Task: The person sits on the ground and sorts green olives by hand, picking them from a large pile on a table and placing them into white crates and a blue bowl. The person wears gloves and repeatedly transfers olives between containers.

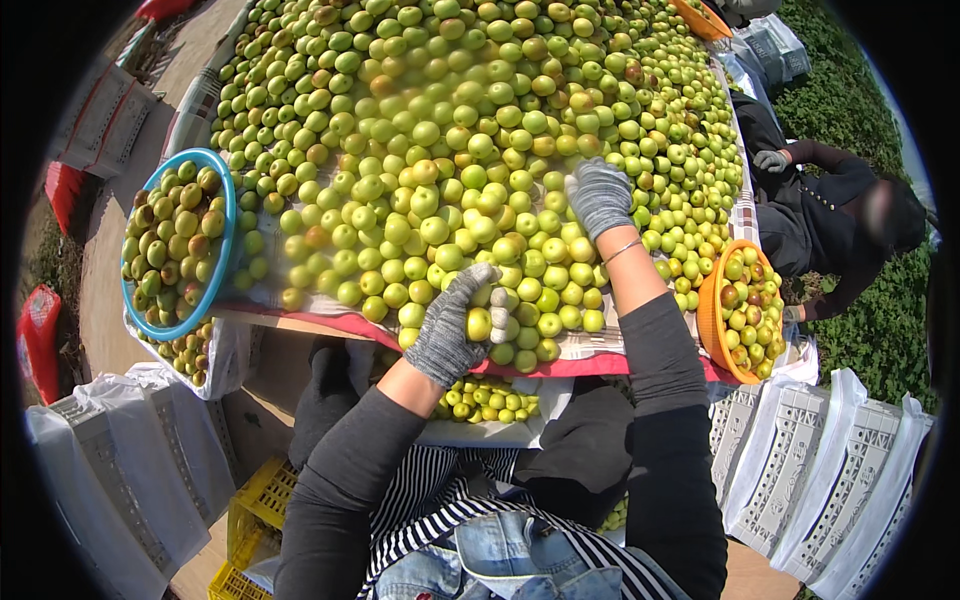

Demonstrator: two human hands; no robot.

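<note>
A broad heap of round green fruit [430, 200] that look like jujubes covers the cloth-lined table in front of me. My left hand [455, 335], in a grey knit glove, is closed around one yellow-green jujube [478, 324] above the near edge of the heap. My right hand [600, 198], gloved the same way, rests among the fruit farther out and to the right. Its fingers are curled downward, and whatever lies under them is hidden. Below the table edge, between my legs, more green jujubes [490, 402] lie in a container with a pale liner.
At the left edge stands a blue-rimmed basket [232, 215] of browner fruit; an orange basket [712, 315] sits at the right corner. Stacked grey crates [775, 455] flank me, with yellow crates [268, 492] at lower left. Another person [830, 215] sits at the right side.
</note>
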